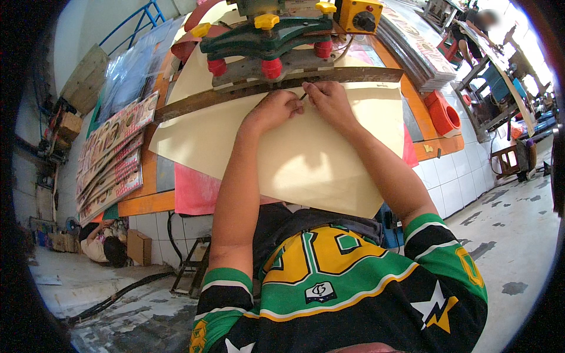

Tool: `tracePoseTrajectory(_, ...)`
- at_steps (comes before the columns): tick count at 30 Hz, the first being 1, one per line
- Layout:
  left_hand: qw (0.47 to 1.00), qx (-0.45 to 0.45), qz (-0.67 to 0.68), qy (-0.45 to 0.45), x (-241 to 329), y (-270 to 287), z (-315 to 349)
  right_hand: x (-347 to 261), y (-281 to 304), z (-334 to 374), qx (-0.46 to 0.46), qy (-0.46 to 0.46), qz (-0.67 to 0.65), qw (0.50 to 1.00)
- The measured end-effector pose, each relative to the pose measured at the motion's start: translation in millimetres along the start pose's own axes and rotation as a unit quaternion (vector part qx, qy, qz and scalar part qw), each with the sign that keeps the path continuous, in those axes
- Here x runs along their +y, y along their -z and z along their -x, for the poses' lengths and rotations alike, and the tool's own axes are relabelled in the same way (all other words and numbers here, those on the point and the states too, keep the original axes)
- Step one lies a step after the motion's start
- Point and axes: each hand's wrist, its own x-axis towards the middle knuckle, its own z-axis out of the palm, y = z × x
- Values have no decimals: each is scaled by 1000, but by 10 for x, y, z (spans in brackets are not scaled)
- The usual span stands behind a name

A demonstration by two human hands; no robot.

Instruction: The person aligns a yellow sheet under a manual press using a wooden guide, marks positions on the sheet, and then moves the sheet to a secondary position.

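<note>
Both my hands are close together over a large cream sheet point(306, 153), just in front of a long metal bar point(194, 106) under a green machine. My left hand point(275, 110) is closed, its fingers curled toward the right one. My right hand point(331, 101) pinches with thumb and fingers. A small, thin, dark piece shows between the two sets of fingertips; its kind is too small to make out. The machine's green frame point(282, 34) carries yellow knobs and red cushions right above my hands. Beneath the cream sheet, a pink sheet point(194, 191) sticks out.
Printed sheets point(115, 153) lie stacked at the left, with clear plastic point(132, 65) behind. Another stack point(415, 50) is at the far right. A red-orange roll point(441, 115) rests by the table's right edge. The yellow control box point(359, 17) has a black dial. Other people are farther off.
</note>
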Motion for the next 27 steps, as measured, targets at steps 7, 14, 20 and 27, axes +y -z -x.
tracePoseTrajectory(7, 993, 21, -115, -1, -11, 240, 112, 18, -75, -35, -28, -75, -86, 993)
tracePoseTrajectory(14, 993, -8, -112, 29, 114, 185, 93, 58, -117, -60, -21, -41, -82, 996)
tracePoseTrajectory(20, 993, 14, -112, -31, 7, 23, 13, -6, -127, -45, 56, 75, 102, 990)
tracePoseTrajectory(27, 989, 56, -138, -13, 21, -33, 23, -23, -106, -48, 11, 43, 22, 999)
